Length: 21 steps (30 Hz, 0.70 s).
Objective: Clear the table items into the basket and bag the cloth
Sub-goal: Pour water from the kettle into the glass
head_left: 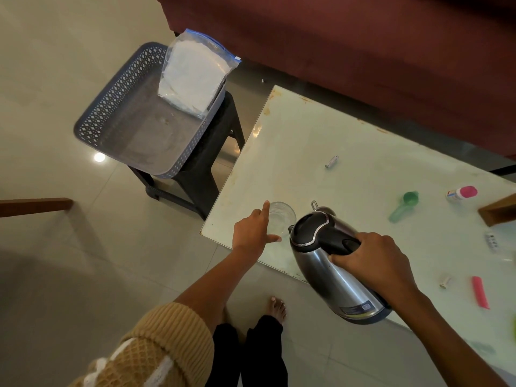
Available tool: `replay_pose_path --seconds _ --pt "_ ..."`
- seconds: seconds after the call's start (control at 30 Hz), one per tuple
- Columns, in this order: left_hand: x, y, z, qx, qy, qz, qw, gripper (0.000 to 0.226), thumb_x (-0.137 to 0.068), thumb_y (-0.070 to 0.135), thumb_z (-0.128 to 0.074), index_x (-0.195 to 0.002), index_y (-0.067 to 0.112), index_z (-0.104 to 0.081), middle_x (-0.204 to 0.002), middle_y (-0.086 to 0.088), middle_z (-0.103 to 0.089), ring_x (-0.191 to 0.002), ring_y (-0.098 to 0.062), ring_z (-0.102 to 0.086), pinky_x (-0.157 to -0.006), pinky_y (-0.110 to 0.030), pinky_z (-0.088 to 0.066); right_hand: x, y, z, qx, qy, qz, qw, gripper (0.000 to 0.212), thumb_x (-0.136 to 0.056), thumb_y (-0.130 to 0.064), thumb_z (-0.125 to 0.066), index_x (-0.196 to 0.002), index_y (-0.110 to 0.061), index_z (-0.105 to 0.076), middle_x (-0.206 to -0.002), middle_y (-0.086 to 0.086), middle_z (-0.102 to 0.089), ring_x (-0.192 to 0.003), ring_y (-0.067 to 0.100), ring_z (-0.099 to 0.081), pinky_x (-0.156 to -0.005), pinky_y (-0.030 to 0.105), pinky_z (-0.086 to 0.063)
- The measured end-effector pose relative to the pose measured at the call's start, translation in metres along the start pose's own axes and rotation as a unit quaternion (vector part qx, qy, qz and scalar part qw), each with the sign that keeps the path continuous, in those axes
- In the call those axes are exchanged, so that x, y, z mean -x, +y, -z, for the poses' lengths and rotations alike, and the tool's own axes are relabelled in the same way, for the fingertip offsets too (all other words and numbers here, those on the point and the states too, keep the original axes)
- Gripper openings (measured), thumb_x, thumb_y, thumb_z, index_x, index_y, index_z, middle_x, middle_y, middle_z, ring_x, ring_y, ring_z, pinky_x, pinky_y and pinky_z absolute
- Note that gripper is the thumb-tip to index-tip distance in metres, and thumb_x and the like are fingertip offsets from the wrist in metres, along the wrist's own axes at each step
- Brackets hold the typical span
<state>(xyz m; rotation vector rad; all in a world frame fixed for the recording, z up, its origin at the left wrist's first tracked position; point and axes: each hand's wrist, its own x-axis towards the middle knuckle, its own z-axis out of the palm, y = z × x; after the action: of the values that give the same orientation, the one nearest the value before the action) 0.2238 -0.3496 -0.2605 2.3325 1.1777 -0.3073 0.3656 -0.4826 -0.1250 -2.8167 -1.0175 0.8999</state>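
right hand: my right hand is clamped round the black handle of the steel kettle, fingers wrapped tight

kettle: sits around 4-5 o'clock in my view, tilted, with the lid end leaning toward 11 o'clock. The base hangs over the near edge of the table; can't tell if it's touching the top

left hand: my left hand is at the glass, index finger stretched up along the rim's 9 o'clock side and thumb poking out at the 6 o'clock side. Honestly can't tell if it's actually squeezing or just resting there

glass: clear, upright, near the table's corner, just beside the kettle's spout

basket: grey lattice basket at 10 o'clock, sitting on a dark stool off the table's corner

cloth: white cloth already inside a zip bag, propped in the basket's 1 o'clock corner and leaning over the rim

still on the table: small silvery cylinder at 2 o'clock, green scoop and pink-capped bottle at 3, pink stick thing at 4
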Motion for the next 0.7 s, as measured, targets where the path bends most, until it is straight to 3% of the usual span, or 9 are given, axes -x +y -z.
replay_pose_path --seconds 0.37,0.7 --pt "-0.0012 -0.0019 -0.0004 -0.003 -0.001 -0.013 1.0 0.091 -0.081 0.05 -0.062 -0.149 0.015 -0.011 -0.134 -0.008 -0.053 -0.109 -0.025 -0.061 -0.086 -0.03 -0.05 -0.0005 -0.0007 -0.0005 0.005 0.001 0.004 1.0 0.035 -0.072 -0.045 -0.069 -0.095 -0.02 -0.064 -0.078 0.002 -0.061 -0.075 0.025 -0.061 -0.067 0.029 -0.048" --pt "-0.0027 -0.003 -0.0019 -0.004 0.0 -0.011 1.0 0.092 -0.081 0.051 -0.062 -0.149 0.016 -0.012 -0.134 -0.008 -0.053 -0.107 -0.025 -0.061 -0.085 -0.03 -0.051 0.0004 -0.0001 -0.0014 -0.003 0.005 0.005 1.0 0.03 -0.072 -0.043 -0.069 -0.089 -0.019 -0.064 -0.074 0.0 -0.06 -0.072 0.024 -0.06 -0.061 0.026 -0.041"
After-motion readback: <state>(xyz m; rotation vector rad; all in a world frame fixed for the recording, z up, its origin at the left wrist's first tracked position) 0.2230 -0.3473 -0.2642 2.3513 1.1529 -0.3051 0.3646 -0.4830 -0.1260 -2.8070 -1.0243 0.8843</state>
